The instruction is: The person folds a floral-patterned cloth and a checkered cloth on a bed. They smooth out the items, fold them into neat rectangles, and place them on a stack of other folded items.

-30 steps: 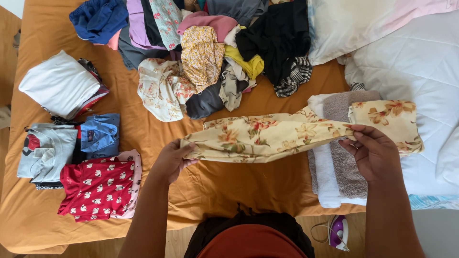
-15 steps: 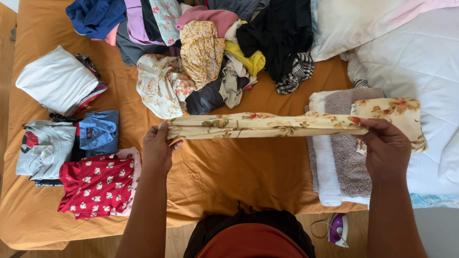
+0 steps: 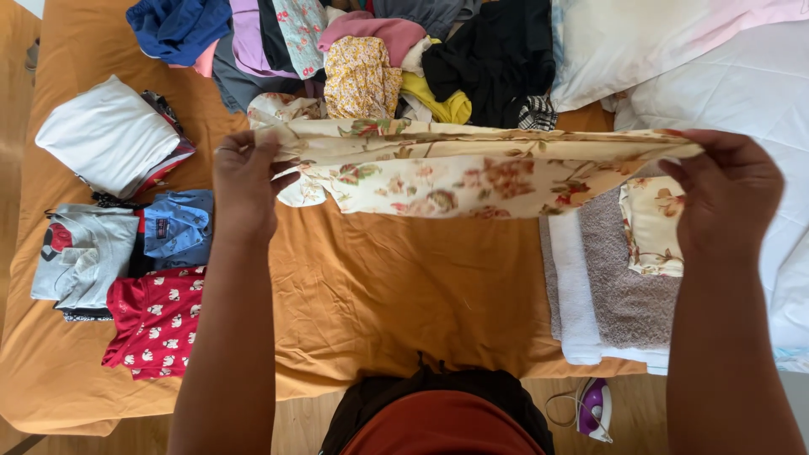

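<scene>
Both hands grip one garment: my left hand (image 3: pixel 244 173) pinches one end of the cream floral cotton cloth (image 3: pixel 459 173), my right hand (image 3: pixel 726 198) closes on the other end, and the cloth hangs stretched between them above the orange bedsheet (image 3: pixel 379 286).

Nearest me, a purple-and-white steam iron (image 3: pixel 595 409) sits on the wooden floor at the bed's edge. On the sheet to my left lie a folded red patterned top (image 3: pixel 152 324), a folded grey shirt (image 3: pixel 80 257) and a folded blue shirt (image 3: pixel 179 226), with a folded white garment (image 3: pixel 109 135) beyond them. Under my right hand, a stack of grey and white folded towels (image 3: pixel 607 286) carries a small folded floral piece (image 3: pixel 653 223).

Farthest off, a heap of unfolded mixed clothing (image 3: pixel 379 50) crowds the head of the bed, beside a white pillow (image 3: pixel 640 42).

I judge the lower edge sags unevenly; a loose pinch at either end could let it slip and crumple onto the sheet.
</scene>
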